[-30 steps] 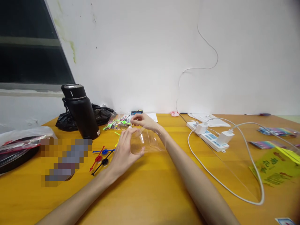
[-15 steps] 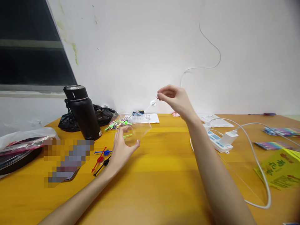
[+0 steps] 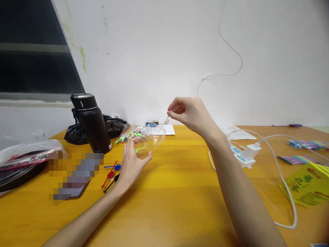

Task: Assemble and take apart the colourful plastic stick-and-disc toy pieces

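My left hand (image 3: 132,163) rests on the yellow table (image 3: 167,199) and pinches the lower edge of a small clear plastic bag (image 3: 151,140), which holds a green pick. Above the bag's mouth, my right hand (image 3: 189,113) is raised with thumb and forefinger pinched on a thin clear-white plastic pick (image 3: 166,121), its tip pointing down toward the bag. Just left of my left hand lie loose picks, one red (image 3: 109,175), one blue (image 3: 114,167) and one black (image 3: 111,183). A bag of many coloured picks (image 3: 130,134) lies behind the clear bag.
A black flask (image 3: 91,123) stands at the left with a black plastic bag (image 3: 113,125) behind it. A white power strip (image 3: 240,154) with chargers and cables lies to the right, with coloured packets (image 3: 303,144) and a yellow leaflet (image 3: 305,187) beyond. A wrapped dark tray (image 3: 17,164) sits far left.
My right hand left the bag and rose with a clear-white pick pinched in it; it has since lowered slightly toward the bag's mouth. My left hand stayed on the bag.
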A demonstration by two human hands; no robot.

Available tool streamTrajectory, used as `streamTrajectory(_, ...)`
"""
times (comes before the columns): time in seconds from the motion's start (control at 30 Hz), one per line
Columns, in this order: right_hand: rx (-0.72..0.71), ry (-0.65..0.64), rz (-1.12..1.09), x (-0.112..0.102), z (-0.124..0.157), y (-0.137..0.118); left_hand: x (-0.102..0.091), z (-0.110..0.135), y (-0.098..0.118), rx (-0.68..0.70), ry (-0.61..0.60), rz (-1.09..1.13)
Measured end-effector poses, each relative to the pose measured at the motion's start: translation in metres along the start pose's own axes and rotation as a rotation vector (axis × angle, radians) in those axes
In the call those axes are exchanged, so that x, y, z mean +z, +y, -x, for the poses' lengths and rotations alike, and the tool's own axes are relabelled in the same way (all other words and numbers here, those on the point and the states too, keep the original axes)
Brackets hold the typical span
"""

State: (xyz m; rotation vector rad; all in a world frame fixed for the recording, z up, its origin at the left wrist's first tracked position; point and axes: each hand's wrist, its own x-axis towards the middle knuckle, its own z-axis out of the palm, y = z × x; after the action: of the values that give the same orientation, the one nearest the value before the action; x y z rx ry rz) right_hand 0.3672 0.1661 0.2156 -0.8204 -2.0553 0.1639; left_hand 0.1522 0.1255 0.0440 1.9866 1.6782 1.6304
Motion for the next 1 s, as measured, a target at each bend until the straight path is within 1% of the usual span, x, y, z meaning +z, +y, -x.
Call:
streamTrajectory(0.1, 0.005, -0.001, 0.057, 0.002, -0.001, 0.006, 0.0, -0.001, -0.002, 0.008, 0.004, 0.002)
streamTrajectory(0.2, 0.011, -0.006, 0.076, 0.002, -0.001, 0.004, 0.0, -0.001, -0.003, 0.012, 0.008, -0.003)
streamTrajectory(0.3, 0.008, -0.028, 0.019, 0.002, 0.0, -0.002, 0.0, 0.0, -0.003, 0.015, 0.002, -0.035)
streamTrajectory(0.43, 0.011, -0.106, -0.053, 0.006, 0.002, -0.009, -0.001, 0.001, -0.002, 0.022, -0.004, -0.052)
streamTrajectory(0.6, -0.021, -0.158, -0.009, 0.017, 0.003, -0.015, -0.001, 0.001, 0.0, 0.025, -0.006, -0.052)
streamTrajectory(0.77, -0.052, -0.185, 0.03, 0.02, 0.005, -0.022, -0.001, 0.0, -0.003, 0.035, 0.006, -0.063)
streamTrajectory(1.0, -0.014, -0.216, 0.073, 0.029, 0.005, -0.021, 0.001, 0.0, -0.003, 0.046, 0.02, -0.006)
